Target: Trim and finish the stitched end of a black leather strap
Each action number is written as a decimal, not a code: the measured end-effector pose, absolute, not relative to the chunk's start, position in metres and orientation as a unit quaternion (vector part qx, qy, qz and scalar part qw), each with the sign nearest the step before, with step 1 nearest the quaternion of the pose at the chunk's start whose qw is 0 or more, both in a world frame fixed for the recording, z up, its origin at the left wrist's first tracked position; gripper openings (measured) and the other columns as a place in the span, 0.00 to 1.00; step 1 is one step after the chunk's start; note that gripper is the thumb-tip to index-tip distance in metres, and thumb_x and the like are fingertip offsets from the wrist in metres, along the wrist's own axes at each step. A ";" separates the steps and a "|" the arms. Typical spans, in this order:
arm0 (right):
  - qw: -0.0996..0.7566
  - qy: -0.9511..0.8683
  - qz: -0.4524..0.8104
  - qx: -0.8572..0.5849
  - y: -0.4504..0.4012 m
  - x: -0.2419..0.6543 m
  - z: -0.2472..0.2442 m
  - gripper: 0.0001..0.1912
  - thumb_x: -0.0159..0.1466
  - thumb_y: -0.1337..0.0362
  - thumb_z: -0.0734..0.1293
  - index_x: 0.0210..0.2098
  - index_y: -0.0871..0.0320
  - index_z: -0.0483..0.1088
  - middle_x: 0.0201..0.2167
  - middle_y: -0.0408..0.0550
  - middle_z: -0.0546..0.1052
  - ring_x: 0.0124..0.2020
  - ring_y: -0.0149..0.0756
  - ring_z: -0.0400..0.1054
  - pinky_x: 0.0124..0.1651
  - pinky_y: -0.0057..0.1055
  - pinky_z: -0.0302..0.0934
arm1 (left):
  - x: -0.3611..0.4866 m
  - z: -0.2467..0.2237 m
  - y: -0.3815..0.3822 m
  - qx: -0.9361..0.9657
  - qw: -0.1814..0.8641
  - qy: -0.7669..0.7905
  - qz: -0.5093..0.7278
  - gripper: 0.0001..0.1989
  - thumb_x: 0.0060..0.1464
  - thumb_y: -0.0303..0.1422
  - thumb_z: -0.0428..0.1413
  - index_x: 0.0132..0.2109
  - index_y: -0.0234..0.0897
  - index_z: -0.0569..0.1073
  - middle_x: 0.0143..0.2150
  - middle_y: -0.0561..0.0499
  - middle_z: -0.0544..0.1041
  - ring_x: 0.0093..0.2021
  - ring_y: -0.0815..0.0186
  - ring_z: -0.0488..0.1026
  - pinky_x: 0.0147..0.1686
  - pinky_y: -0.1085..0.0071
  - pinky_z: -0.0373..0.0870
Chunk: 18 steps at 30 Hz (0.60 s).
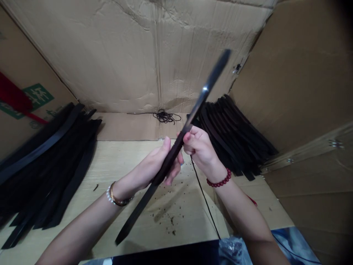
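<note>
A long dark strip [138,207] is held diagonally over the table, its shiny upper end to the right and its lower end toward the left front. Its middle part is thicker and looks wrapped. My left hand [162,162] is closed around this middle part, thumb on top. My right hand [197,145] pinches at the upper end of the wrapped part. A thin black cord [205,200] hangs from beneath my right hand and runs to the table's front edge.
Piles of dark curved strips lie at the left [68,154] and right [234,136]. Cardboard walls [127,55] surround the pale table [110,162]. A black cord tangle [167,116] sits at the back. Crumbs dot the middle; a clear plastic bag [234,250] is at the front.
</note>
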State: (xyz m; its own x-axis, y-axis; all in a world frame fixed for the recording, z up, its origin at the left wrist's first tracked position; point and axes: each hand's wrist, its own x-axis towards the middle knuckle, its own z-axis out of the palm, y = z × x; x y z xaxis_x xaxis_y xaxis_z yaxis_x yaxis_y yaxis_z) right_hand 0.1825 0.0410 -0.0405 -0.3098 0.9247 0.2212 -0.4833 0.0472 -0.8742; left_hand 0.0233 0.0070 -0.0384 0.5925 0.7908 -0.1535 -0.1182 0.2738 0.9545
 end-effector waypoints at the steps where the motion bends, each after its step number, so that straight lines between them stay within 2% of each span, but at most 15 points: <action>1: 0.552 -0.470 0.643 -0.247 0.041 0.182 -0.039 0.24 0.48 0.53 0.80 0.22 0.59 0.64 0.14 0.31 0.56 0.14 0.18 0.39 0.17 0.26 0.30 | 0.026 -0.039 0.007 0.539 0.683 0.347 0.352 0.31 0.60 0.60 0.45 0.36 0.34 0.69 0.20 0.54 0.70 0.15 0.74 0.66 0.15 0.81 0.63; 4: 0.570 -0.458 0.621 -0.281 0.042 0.180 -0.038 0.25 0.48 0.55 0.81 0.21 0.58 0.62 0.14 0.31 0.56 0.14 0.18 0.39 0.16 0.25 0.32 | 0.030 -0.040 0.005 0.557 0.618 0.374 0.411 0.25 0.60 0.54 0.53 0.36 0.33 0.69 0.19 0.57 0.68 0.15 0.77 0.63 0.15 0.83 0.60; 8: 0.521 -0.480 0.663 -0.242 0.045 0.182 -0.041 0.23 0.49 0.50 0.80 0.25 0.59 0.66 0.14 0.30 0.51 0.15 0.19 0.37 0.17 0.25 0.30 | 0.021 -0.037 0.004 0.493 0.745 0.314 0.321 0.29 0.63 0.57 0.45 0.31 0.36 0.68 0.12 0.60 0.60 0.09 0.76 0.51 0.08 0.82 0.52; 12: 0.476 -0.502 0.696 -0.190 0.046 0.185 -0.044 0.24 0.49 0.48 0.79 0.31 0.59 0.71 0.14 0.30 0.53 0.15 0.19 0.36 0.17 0.26 0.29 | 0.013 -0.035 0.007 0.465 0.821 0.249 0.218 0.32 0.60 0.62 0.41 0.31 0.37 0.68 0.11 0.60 0.57 0.07 0.76 0.47 0.07 0.81 0.51; 15: 0.518 -0.477 0.675 -0.220 0.046 0.184 -0.043 0.25 0.46 0.50 0.81 0.26 0.59 0.67 0.13 0.30 0.55 0.15 0.19 0.37 0.17 0.25 0.30 | 0.017 -0.035 0.007 0.514 0.763 0.297 0.257 0.35 0.61 0.62 0.37 0.33 0.35 0.70 0.14 0.57 0.63 0.09 0.75 0.56 0.09 0.80 0.56; 18: 0.559 -0.450 0.641 -0.274 0.046 0.183 -0.041 0.25 0.48 0.54 0.80 0.23 0.57 0.61 0.13 0.29 0.54 0.14 0.18 0.37 0.16 0.25 0.30 | 0.023 -0.038 0.006 0.562 0.648 0.367 0.360 0.32 0.62 0.59 0.42 0.38 0.34 0.70 0.21 0.53 0.70 0.18 0.72 0.68 0.17 0.80 0.64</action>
